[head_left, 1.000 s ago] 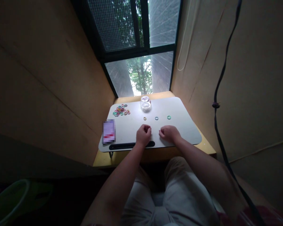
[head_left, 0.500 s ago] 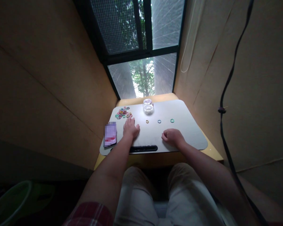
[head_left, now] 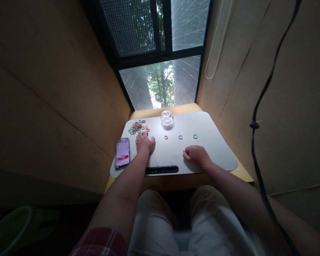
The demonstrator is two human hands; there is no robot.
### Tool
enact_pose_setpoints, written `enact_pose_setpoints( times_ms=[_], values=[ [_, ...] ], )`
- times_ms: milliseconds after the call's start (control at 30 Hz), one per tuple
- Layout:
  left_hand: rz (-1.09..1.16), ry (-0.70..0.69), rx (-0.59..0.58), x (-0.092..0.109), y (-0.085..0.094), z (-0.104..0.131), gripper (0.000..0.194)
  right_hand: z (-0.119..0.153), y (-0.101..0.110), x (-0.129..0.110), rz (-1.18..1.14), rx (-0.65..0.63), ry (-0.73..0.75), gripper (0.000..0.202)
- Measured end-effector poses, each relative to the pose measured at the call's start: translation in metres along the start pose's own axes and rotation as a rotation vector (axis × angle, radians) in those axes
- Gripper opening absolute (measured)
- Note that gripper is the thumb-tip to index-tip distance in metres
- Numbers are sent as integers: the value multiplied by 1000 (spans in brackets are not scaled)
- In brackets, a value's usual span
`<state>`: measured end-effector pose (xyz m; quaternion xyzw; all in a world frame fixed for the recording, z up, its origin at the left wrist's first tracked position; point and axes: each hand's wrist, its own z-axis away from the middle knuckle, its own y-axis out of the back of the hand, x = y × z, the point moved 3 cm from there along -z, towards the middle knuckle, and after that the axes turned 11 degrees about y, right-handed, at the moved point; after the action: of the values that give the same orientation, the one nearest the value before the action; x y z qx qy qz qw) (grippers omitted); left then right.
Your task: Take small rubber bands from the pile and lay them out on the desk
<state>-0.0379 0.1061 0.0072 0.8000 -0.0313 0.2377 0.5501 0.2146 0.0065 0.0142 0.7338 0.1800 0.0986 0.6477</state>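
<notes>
A small white lap table (head_left: 213, 149) stands before a window. At its far left lies a pile of several small coloured rubber bands (head_left: 137, 126). My left hand (head_left: 144, 143) rests flat just below that pile, fingers reaching toward it; I cannot tell if it touches a band. My right hand (head_left: 196, 155) lies on the table near the front edge with fingers curled and nothing visible in it. Three single bands sit in a row in the middle: a yellow band (head_left: 166, 137), a blue band (head_left: 180, 137) and a green band (head_left: 195, 136). A small clear jar (head_left: 167, 121) stands behind them.
A phone (head_left: 122, 152) lies at the table's left front corner. A black slot (head_left: 162, 170) runs along the front edge. Plywood walls close in on both sides. A black cable (head_left: 258, 117) hangs at the right. A green bucket (head_left: 8, 227) sits low at the left.
My left hand has moved from the middle front of the table to the left and forward, up to the pile of bands. My right hand has stayed put.
</notes>
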Motion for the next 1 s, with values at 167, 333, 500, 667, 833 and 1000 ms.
enact_pose_setpoints(
  times_ms=[167, 333, 500, 667, 833, 1000],
  values=[
    [50, 118, 73, -9, 3, -3, 17, 1, 0, -1, 0, 9, 9, 37],
    [113, 135, 83, -15, 4, -9, 14, 1, 0, 0, 4, 6, -4, 37],
    [244, 170, 82, -20, 3, -14, 17, 1, 0, 0, 6, 5, -3, 37],
    [354, 181, 103, -25, 5, -16, 17, 0, -1, 0, 8, 6, -3, 37],
    [441, 208, 96, -29, 4, -16, 16, 0, -1, 0, 6, 3, -8, 36],
    [452, 213, 71, -30, 2, -15, 21, 1, 0, 0, -2, 5, -20, 35]
  ],
)
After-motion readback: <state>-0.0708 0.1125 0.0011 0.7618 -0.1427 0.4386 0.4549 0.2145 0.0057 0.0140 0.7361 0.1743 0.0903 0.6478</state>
